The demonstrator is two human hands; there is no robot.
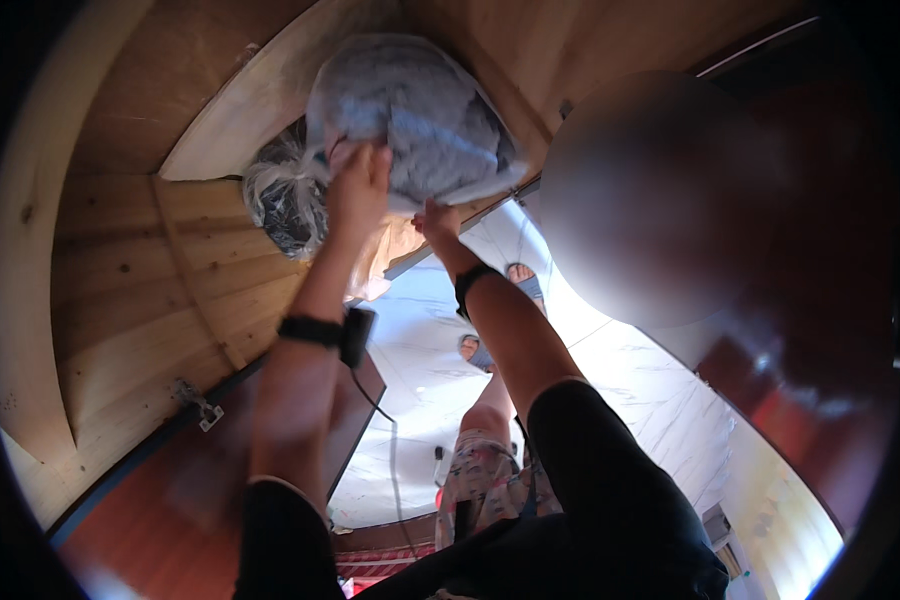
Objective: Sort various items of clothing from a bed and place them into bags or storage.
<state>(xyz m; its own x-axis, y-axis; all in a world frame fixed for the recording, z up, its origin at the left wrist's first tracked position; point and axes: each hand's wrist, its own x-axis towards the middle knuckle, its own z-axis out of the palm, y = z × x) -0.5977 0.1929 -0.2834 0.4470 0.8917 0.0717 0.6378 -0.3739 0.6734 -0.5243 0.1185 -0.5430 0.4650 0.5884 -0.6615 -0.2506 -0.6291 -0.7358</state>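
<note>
A large clear plastic bag of grey-blue soft material (427,135) lies inside a wooden cabinet, before both hands. My left hand (360,184) is closed on the bag's near left side, with a black band and a small device at the wrist. At the bag's lower edge, my right hand (439,219) has its fingers bent against the plastic; its exact grip is partly hidden. A tied clear plastic bag with dark contents (289,191) is left of my left hand. Peach-coloured wrapped material (390,251) shows below the large bag, between my forearms.
Wooden boards (157,255) form the cabinet's inside. A reddish-brown door with a metal hinge (201,405) stands at the lower left, and another dark reddish door (795,300) at the right. White marbled floor tiles (630,382) show below. A cable (395,465) hangs from the wrist device.
</note>
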